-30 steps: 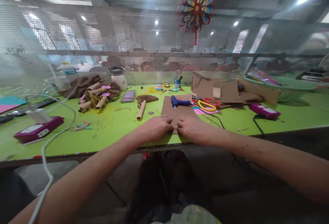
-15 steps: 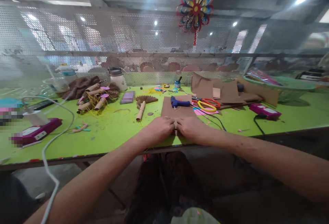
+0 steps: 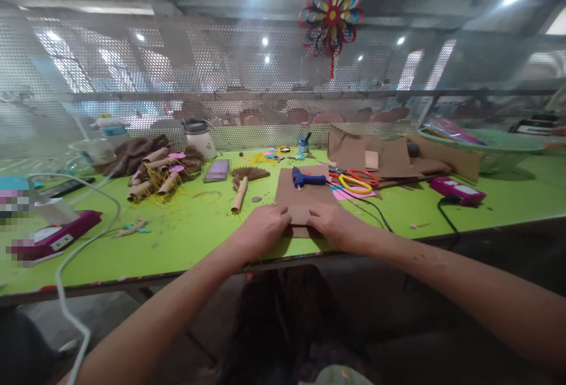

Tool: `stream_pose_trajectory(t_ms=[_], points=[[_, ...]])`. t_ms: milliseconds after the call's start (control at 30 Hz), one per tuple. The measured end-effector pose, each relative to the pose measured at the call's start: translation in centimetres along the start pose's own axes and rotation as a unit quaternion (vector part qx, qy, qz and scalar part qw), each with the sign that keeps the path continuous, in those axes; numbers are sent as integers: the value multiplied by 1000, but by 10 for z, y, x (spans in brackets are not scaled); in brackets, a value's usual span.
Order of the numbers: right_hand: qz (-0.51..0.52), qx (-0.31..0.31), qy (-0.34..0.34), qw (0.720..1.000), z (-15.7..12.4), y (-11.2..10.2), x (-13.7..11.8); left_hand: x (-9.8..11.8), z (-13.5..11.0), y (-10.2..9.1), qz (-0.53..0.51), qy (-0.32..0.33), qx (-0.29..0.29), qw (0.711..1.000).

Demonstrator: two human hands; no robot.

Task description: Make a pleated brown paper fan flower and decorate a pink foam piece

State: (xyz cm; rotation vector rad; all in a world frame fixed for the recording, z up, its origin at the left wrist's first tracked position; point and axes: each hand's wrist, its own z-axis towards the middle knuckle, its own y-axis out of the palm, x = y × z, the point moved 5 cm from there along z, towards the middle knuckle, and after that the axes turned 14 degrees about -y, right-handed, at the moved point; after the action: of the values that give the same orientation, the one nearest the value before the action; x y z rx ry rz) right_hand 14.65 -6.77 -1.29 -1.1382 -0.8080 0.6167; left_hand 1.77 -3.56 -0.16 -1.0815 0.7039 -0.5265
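Note:
A piece of brown paper (image 3: 299,215) lies near the table's front edge, between my two hands. My left hand (image 3: 267,224) has its fingers curled closed on the paper's left side. On the right side my right hand (image 3: 338,226) grips it the same way, fingertips partly hidden. Beneath is a larger brown sheet (image 3: 285,187), its front strip showing below the paper. A blue glue gun (image 3: 309,178) rests on that sheet, just beyond my hands. Scissors with red and yellow handles (image 3: 356,181) lie to its right.
At left are a pleated paper fan (image 3: 250,173) with a rolled paper tube (image 3: 240,195), more paper rolls (image 3: 168,183) and a purple power strip (image 3: 66,236). Brown paper sheets (image 3: 389,155), a green basket (image 3: 495,152) and another purple power strip (image 3: 457,190) stand at right.
My hands have moved apart from the middle toward the paper's two sides. More of the paper shows between them. The view has shifted slightly.

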Motion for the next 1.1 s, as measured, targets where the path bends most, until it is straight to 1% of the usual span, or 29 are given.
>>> stream_pose_trajectory(t_ms=[133,200,300,367,467,567,633,733,800,867,900,933,1000,1033,1100], points=[[-5,41,9,999,-1,1,-2,0,-2,0,-14,-7,25,1000],[-1,56,24,998,-2,2,-2,0,-1,0,-24,-12,27,999],[16,67,54,996,-3,2,0,-2,2,0,-42,-15,13,999],[26,69,61,995,-3,3,3,-4,5,1,-53,-9,-4,999],[33,75,42,996,-1,5,9,-6,8,3,-69,-1,-32,997],[45,93,27,994,0,3,14,-8,10,0,-88,-10,-43,995],[68,111,40,991,0,-6,16,-10,9,-10,-112,-23,-40,993],[142,126,65,980,-1,-33,16,-14,4,-37,-165,-47,-43,984],[207,120,52,970,0,-54,14,-17,1,-55,-199,-40,-60,977],[280,96,48,954,1,-67,16,-22,2,-65,-242,-26,-81,966],[322,77,55,942,2,-67,19,-25,5,-64,-258,-24,-97,961],[360,56,67,929,3,-64,24,-28,9,-59,-269,-24,-117,956],[404,23,90,910,6,-48,34,-34,18,-39,-287,-33,-157,944],[406,15,94,909,8,-37,39,-36,22,-27,-293,-39,-178,939],[379,-2,86,921,12,-16,45,-39,28,-2,-303,-54,-207,929]])
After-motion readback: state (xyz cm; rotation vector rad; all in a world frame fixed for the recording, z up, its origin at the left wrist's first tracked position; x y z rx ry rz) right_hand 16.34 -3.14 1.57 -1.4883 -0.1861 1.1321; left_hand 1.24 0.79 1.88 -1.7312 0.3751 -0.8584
